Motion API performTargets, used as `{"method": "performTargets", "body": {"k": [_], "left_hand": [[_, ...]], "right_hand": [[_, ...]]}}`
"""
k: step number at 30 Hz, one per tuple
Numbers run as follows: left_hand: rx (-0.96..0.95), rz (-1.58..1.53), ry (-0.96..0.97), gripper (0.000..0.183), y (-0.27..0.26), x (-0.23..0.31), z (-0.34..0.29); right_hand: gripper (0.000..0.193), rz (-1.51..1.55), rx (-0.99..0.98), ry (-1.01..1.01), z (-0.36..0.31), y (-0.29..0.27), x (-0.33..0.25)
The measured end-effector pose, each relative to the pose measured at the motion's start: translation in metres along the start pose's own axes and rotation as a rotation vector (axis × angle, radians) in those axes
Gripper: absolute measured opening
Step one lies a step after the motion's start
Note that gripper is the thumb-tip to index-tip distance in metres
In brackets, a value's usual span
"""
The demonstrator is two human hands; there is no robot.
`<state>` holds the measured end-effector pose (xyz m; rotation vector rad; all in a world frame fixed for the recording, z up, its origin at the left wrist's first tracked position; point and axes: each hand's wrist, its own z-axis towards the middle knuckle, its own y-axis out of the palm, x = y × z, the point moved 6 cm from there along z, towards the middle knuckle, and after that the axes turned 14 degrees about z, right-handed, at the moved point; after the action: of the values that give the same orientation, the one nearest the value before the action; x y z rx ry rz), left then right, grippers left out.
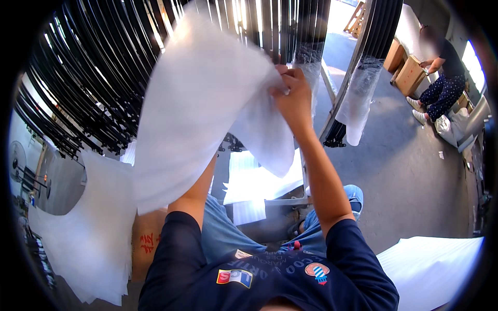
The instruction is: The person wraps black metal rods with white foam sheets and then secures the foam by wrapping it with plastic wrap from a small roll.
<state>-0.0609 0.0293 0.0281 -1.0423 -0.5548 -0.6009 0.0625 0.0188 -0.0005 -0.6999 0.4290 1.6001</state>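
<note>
A large sheet of thin white foam wrap (192, 103) is held up in front of me, partly folded over at its right side. My right hand (293, 96) is closed, pinching the upper right edge of this sheet between thumb and fingers. My left forearm (193, 194) passes up behind the sheet, which hides my left hand and what it does. Just beyond the sheet hang many long black rods (98, 67) with small fittings at their lower ends.
A bundle of black rods (334, 136) partly wrapped in white foam hangs at right. More foam sheets lie at left (93, 228), below (259, 179) and lower right (436, 269). A person (443, 72) bends over a cardboard box (411, 75). A fan (18, 158) stands far left.
</note>
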Motion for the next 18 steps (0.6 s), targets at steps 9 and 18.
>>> {"method": "performTargets", "body": {"k": [9, 18], "left_hand": [[0.079, -0.21, 0.032, 0.03, 0.009, -0.004, -0.016], [-0.228, -0.2, 0.156, 0.047, 0.009, -0.022, -0.035]], "right_hand": [[0.019, 0.148, -0.155, 0.107, 0.004, -0.015, 0.031], [0.015, 0.009, -0.316, -0.014, -0.026, 0.002, 0.017]]}}
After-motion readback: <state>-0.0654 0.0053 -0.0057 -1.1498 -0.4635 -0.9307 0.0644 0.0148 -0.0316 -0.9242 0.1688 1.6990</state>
